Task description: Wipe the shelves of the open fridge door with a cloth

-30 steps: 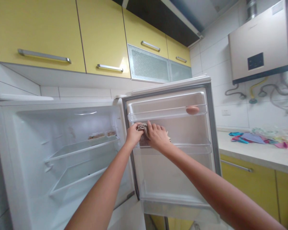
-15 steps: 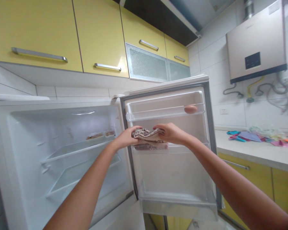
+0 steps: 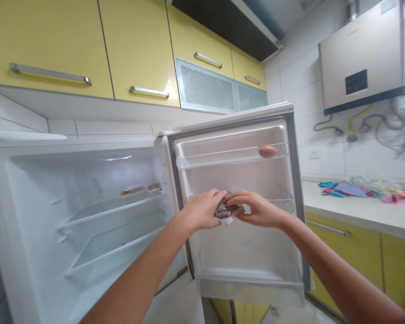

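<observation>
A folded brown-and-white patterned cloth [image 3: 225, 210] is bunched between my hands, in front of the open fridge door [image 3: 243, 252]. My left hand [image 3: 202, 210] grips its left side, fingers over the top. On the other side, my right hand [image 3: 256, 209] pinches the cloth between thumb and fingers. A small white piece hangs from the cloth's lower edge. Just behind the hands, the middle door shelf [image 3: 283, 204] is partly hidden by them. Above, one brown egg [image 3: 267, 151] lies in the clear top door shelf [image 3: 219, 158].
To the left is the fridge interior, where small packs [image 3: 134, 190] rest on the upper glass shelf [image 3: 108, 209]. A clear bin [image 3: 249, 288] lines the door's bottom. Coloured cloths [image 3: 351, 191] lie on the right counter [image 3: 364, 213]. Yellow cabinets [image 3: 138, 49] hang overhead.
Both hands have come closer together and lower, the left moving right. The cloth, stretched wider before, is now bunched into a smaller bundle.
</observation>
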A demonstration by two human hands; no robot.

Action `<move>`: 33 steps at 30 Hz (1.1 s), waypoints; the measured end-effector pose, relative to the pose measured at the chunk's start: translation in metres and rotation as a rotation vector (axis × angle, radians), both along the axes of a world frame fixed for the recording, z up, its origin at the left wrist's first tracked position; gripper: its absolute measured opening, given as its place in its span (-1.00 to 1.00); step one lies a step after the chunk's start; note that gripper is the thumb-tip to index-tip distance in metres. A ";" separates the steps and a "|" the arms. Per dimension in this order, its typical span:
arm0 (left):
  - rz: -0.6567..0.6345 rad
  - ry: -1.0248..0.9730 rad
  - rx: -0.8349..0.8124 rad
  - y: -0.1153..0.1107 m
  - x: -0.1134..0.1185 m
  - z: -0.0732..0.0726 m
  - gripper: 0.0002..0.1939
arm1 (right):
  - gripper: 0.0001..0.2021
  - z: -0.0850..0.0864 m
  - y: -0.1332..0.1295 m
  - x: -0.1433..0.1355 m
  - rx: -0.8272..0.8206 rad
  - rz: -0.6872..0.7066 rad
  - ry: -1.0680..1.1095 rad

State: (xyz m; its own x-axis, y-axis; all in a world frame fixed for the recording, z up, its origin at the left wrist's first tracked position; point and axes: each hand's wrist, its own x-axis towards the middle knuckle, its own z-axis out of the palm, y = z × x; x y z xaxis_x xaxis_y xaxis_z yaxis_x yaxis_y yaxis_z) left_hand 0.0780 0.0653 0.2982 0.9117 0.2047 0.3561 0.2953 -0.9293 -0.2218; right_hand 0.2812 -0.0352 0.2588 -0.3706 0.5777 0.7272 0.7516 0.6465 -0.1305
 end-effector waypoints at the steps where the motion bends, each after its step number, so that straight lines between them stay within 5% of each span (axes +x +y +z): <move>1: 0.021 -0.020 0.039 0.000 0.004 -0.008 -0.27 | -0.68 -0.004 -0.002 0.003 0.007 0.012 0.013; 6: 0.160 -0.094 0.199 0.011 0.015 -0.034 -0.24 | -0.74 -0.022 -0.014 0.032 0.140 -0.281 0.071; 10: 0.111 -0.059 0.055 0.032 0.008 -0.023 -0.46 | -0.76 -0.037 -0.022 0.058 0.294 -0.638 -0.038; 13: 0.115 -0.045 -0.171 0.051 -0.001 -0.010 -0.61 | -0.78 -0.048 -0.028 0.070 0.396 -0.748 -0.067; 19: 0.074 -0.132 -0.459 0.087 -0.001 0.006 -0.67 | -0.78 -0.071 -0.034 0.086 0.477 -0.683 0.130; 25: 0.172 -0.069 -0.342 0.096 0.016 0.025 -0.72 | -0.80 -0.080 -0.034 0.084 0.504 -0.604 0.272; 33: 0.160 0.069 -0.248 0.072 0.059 0.026 -0.74 | -0.79 -0.082 -0.029 0.073 0.523 -0.589 0.401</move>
